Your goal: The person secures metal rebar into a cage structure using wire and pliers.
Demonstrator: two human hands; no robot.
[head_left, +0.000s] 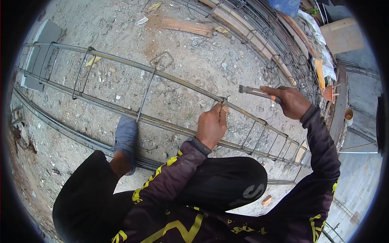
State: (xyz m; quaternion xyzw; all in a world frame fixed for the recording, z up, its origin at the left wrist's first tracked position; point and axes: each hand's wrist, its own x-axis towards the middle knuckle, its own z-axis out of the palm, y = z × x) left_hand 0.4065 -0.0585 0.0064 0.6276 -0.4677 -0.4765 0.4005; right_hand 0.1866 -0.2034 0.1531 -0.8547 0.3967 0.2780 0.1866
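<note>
A long cage of steel reinforcing bars (178, 82) with square wire stirrups (146, 94) runs across the view above the ground. My left hand (212, 124) is closed at the cage's upper bar, fingers pinched around a steel stirrup (225, 99) where it meets that bar. The hand covers most of this stirrup. Off to the right, my right hand (292, 102) is wrapped around the handles of metal pincers (256, 92) with orange on the grip. The pincers' head points left, above the cage and apart from it.
A concrete block (39, 56) stands under the cage's left end. More bars (69, 131) lie near my foot (126, 139). A wooden plank (186, 27) lies beyond on the gravelly ground. Bundled rebar cages (259, 30) curve along the upper right, near a cup (348, 115).
</note>
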